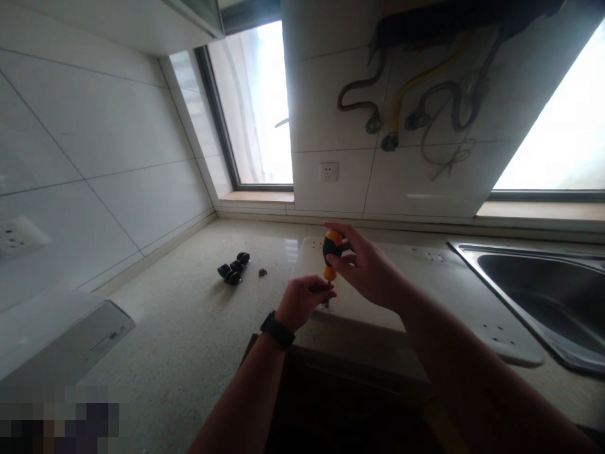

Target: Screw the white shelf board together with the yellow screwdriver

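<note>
Screwdriver (332, 249), orange and black, stands near upright at centre frame, shaft down at the near left corner of a white panel (456, 302) with rounded corners. Right hand (366, 258) is clamped on its handle. Left hand (307, 295), black watch (278, 329) at the wrist, has thumb and fingers drawn in close around the lower shaft; cannot tell whether they grip the shaft or a small part at its tip.

Panel lies on the speckled countertop (184, 328); small holes in groups near its corners.

Left of centre: black casters (234, 268), clustered, some touching. Just right of them, a small pile of dark screws (263, 272).

Containers: metal sink (467, 252) at right edge of frame, beside the panel; basin deep in shadow, contents unclear. White box-shaped object (70, 334), lower left, printed label on its side; inside not visible.
</note>
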`<state>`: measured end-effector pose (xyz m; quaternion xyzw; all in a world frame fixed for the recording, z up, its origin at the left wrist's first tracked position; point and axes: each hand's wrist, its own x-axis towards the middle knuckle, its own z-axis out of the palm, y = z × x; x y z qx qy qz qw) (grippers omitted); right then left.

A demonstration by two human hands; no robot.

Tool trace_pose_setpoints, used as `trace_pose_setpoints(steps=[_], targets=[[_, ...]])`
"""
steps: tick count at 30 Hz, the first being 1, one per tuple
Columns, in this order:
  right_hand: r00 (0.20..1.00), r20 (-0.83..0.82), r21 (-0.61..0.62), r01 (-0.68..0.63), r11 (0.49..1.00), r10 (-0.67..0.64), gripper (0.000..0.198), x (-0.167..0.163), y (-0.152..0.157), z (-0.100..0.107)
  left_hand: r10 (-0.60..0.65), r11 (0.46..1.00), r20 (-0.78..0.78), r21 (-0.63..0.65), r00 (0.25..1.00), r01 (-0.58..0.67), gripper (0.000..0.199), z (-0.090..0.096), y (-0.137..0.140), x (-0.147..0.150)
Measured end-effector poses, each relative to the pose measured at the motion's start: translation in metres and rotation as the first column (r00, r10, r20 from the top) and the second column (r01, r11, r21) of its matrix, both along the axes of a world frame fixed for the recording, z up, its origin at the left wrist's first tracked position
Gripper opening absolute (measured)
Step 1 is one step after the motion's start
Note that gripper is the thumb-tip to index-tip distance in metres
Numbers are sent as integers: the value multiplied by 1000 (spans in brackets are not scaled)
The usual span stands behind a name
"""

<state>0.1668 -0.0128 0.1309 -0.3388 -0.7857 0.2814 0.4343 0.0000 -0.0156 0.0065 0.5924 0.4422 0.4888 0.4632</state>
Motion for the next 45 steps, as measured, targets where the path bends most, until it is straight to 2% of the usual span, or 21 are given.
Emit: trace_pose_setpoints(steps=[15, 18, 22, 25, 30, 34, 39, 45], targets=[[1000, -5, 41, 14, 999, -14, 53, 0, 5, -8, -5, 1000, 5, -9, 1000, 5, 31, -1, 2, 0], [1000, 11, 31, -9, 999, 8, 58, 1, 5, -8, -33, 999, 18, -13, 999, 33, 32, 4, -1, -1], [995, -6, -37, -99, 994, 99, 67, 4, 5, -8, -118, 993, -39, -6, 992, 118, 35, 11, -7, -6], [996, -5, -50, -87, 995, 87, 67, 4, 5, -6, -152, 988, -44, -16, 987, 152, 35, 12, -8, -8], [997, 83, -21, 11, 1000, -9, 69, 1, 3, 0, -92, 996, -30, -20, 995, 92, 27, 4, -4, -6], [995, 89, -9, 44, 999, -43, 71, 0, 2, -3, -33, 999, -18, -2, 999, 33, 24, -2, -1, -3], [999, 25, -51, 25, 998, -24, 69, 0, 4, -11, 24, 1000, -17, 12, 1000, -23, 27, -2, -1, 1], [998, 21, -35, 60, 998, -59, 59, -5, 3, -7, 61, 997, -63, 57, 996, -58, 38, -1, -2, 2]])
